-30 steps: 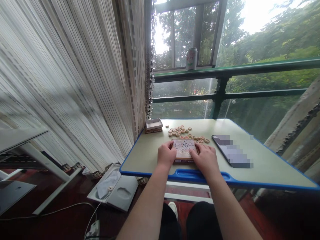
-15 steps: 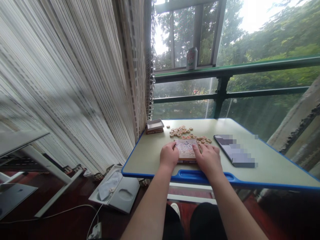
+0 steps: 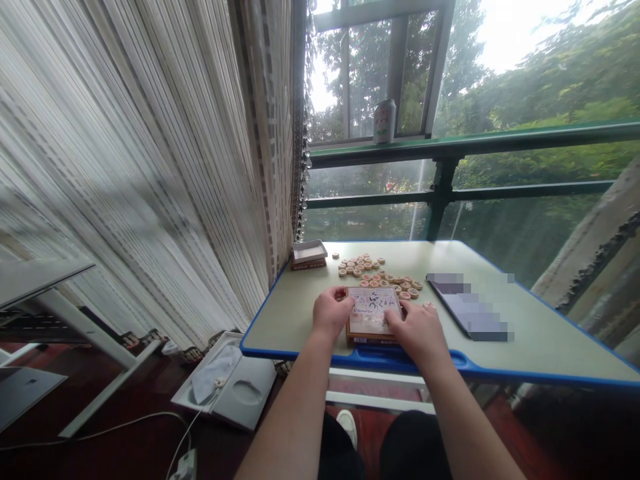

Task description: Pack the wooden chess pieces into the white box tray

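A flat Chinese chess box with a printed lid lies near the table's front edge, between my two hands. My left hand grips its left side, the thumb on the lid's edge. On the opposite side, my right hand holds the box with the thumb resting on top and fingers along the right edge. Just behind the box, several round wooden chess pieces lie in a loose spread. A shallow open tray rests on a brown box base at the table's back left corner.
On the right of the pale blue-edged table lies a dark flat device, partly pixelated. A drink can stands on the window ledge. Left of the table hang curtains. An open white carton and cables are on the floor.
Both hands have drawn the box toward me, closer to the front edge. A wider strip of table and more chess pieces show behind it.
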### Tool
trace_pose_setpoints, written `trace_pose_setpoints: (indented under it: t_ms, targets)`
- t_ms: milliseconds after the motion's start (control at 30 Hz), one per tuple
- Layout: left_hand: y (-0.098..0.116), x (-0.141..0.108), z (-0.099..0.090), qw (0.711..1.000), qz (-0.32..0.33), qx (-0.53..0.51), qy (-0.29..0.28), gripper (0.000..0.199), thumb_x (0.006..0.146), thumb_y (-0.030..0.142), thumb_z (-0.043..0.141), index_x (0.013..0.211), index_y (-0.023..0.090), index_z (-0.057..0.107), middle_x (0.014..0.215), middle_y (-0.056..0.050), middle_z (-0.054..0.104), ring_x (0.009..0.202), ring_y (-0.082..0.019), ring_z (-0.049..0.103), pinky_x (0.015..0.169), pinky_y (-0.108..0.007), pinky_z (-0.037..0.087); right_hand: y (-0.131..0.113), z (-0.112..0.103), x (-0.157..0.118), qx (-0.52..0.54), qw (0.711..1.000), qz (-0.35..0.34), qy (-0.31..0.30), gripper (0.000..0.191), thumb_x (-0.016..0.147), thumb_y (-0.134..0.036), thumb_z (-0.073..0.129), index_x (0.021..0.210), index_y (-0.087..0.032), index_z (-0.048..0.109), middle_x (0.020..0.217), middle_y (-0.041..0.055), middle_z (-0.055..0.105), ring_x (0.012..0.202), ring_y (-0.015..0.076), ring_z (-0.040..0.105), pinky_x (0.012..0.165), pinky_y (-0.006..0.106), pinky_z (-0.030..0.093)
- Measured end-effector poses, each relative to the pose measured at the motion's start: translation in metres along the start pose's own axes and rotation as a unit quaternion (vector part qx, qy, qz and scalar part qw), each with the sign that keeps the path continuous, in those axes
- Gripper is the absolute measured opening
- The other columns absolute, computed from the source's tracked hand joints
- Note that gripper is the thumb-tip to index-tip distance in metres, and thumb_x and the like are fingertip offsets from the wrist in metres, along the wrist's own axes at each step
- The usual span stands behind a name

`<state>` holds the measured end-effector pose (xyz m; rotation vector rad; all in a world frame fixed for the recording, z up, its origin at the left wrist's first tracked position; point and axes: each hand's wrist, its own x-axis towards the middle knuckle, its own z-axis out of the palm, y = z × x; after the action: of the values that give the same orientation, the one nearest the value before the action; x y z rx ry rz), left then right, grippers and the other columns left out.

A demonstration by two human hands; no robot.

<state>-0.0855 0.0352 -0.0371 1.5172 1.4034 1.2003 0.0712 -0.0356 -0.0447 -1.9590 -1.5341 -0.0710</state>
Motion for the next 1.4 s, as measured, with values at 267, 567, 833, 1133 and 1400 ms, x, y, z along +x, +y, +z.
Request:
trace_pose_setpoints:
  t_ms: [267,567,833,1133,1400]
  targets:
    - [0.008,-0.006,-0.002,0.966,-0.06,-0.253,0.015,0.037,0.068,0.007,0.065,0.104,0.012,0.058,0.111,-0.013,0.062,0.084,-0.018,0.064,0.072,-0.031,0.056,0.003,0.0,0.004,0.103,0.994,-0.018,-0.033,0.046,0.078,-0.047,0.049,0.107,-0.016,0.067,0.094,0.0097,0.07,0.089,0.0258,0.058,0.081,0.035,0.04]
    - [0.011,-0.01,-0.012,0.918,-0.104,-0.383,0.006,0.041,0.07,0.004,0.062,0.11,0.013,0.051,0.096,-0.009,0.067,0.074,-0.016,0.067,0.073,-0.034,0.057,0.004,-0.004,0.008,0.213,0.971,0.009,-0.111,0.044,0.079,-0.052,0.05,0.1,-0.018,0.067,0.086,0.0087,0.07,0.081,0.0236,0.063,0.069,0.034,0.046]
    - [0.024,-0.022,-0.015,0.93,-0.119,-0.317,-0.143,0.032,0.074,0.009,0.055,0.105,0.009,0.062,0.073,-0.007,0.07,0.06,-0.015,0.066,0.058,-0.028,0.057,0.018,-0.003,0.007,0.434,0.888,0.029,-0.149,0.038,0.075,-0.042,0.06,0.103,-0.016,0.06,0.088,0.0099,0.07,0.077,0.0217,0.065,0.067,0.034,0.052]
    - [0.025,-0.025,-0.021,0.913,-0.081,-0.313,-0.248,0.062,0.07,0.019,0.068,0.128,0.019,0.046,0.102,-0.012,0.068,0.086,-0.023,0.067,0.073,-0.035,0.057,0.018,-0.007,0.005,0.476,0.861,0.042,-0.177,0.04,0.076,-0.042,0.058,0.105,-0.015,0.053,0.101,0.0126,0.066,0.091,0.0231,0.063,0.077,0.036,0.052]
    - [0.029,-0.037,-0.028,0.879,-0.034,-0.336,-0.338,0.087,0.064,0.013,0.074,0.138,0.027,0.031,0.117,-0.014,0.062,0.103,-0.03,0.061,0.085,-0.04,0.052,0.021,-0.005,0.004,0.479,0.866,0.019,-0.141,0.041,0.079,-0.045,0.055,0.11,-0.017,0.052,0.104,0.0114,0.066,0.093,0.0226,0.063,0.079,0.036,0.051]
